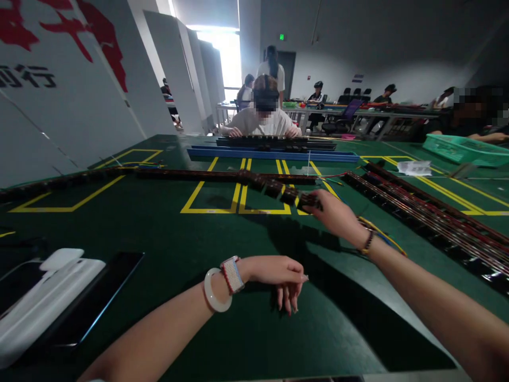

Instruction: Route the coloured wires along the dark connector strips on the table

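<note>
My right hand (328,212) is closed round the near end of a dark brown segmented strip (274,188), raised at a slant above the table. The strip's far end points away to the left and looks smeared by motion. Low over the table's near part, my left hand (280,276) hangs from a bent wrist, its fingers drooping loosely with nothing in them. A white bangle (212,292) and a woven band (231,275) circle that wrist. Behind the held strip, a long dark strip (178,174) lies across the green table (191,233).
Several long brown strips with wires (429,223) lie at the right. A phone (107,297) and a white device (51,313) are at the near left. Further back are a blue rail (274,154), a green basket (465,149) and a seated person (262,116) opposite.
</note>
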`<state>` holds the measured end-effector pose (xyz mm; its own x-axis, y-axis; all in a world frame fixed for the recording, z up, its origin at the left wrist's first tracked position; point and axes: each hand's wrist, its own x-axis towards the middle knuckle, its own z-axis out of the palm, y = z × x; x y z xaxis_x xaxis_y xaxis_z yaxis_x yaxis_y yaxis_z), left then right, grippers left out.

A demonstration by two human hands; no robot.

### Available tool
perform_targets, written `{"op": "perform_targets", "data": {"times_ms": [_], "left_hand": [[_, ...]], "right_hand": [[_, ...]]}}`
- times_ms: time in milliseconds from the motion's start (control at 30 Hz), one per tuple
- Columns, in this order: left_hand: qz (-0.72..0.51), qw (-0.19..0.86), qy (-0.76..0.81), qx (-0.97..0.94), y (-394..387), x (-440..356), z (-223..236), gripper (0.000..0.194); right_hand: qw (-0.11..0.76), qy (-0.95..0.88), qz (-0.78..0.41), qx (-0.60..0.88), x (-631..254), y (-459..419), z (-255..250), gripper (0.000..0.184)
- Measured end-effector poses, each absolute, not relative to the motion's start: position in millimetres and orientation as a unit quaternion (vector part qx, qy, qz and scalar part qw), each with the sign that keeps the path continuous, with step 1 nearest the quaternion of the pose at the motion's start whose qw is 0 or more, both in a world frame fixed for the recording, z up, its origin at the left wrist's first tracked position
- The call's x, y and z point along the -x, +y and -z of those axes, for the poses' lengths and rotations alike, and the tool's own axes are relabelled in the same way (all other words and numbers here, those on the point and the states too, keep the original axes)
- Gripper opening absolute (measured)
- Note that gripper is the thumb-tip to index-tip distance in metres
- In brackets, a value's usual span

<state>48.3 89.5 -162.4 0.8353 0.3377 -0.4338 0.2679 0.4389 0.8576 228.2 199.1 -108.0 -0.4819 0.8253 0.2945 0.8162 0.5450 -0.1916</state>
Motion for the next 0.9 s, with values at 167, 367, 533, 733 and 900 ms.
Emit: {"op": "perform_targets", "data": {"times_ms": [167,367,533,733,900], "left_hand": [[-0.017,0.848,0.207,-0.488,80.7,-66.4,187.8,0.052],[0.04,0.847,0.173,-0.501,83.7,-64.9,197.8,0.062],[0.031,0.859,0.129,-0.494,83.8,-63.2,196.6,0.057],[-0.014,0.877,0.128,-0.463,83.5,-61.4,196.8,0.045],[-0.024,0.875,0.149,-0.46,85.1,-60.1,197.1,0.036]], "right_hand": [[0.089,-0.92,-0.03,0.381,-126.5,169.3,144.4,0.034],[0.088,-0.943,-0.057,0.316,-56.7,149.3,163.6,0.044],[0.123,-0.95,-0.098,0.268,-71.4,150.1,143.3,0.041],[0.152,-0.918,-0.203,0.304,-170.0,186.6,120.9,0.032],[0.072,-0.879,-0.27,0.386,-231.5,195.4,137.8,0.055]]}}
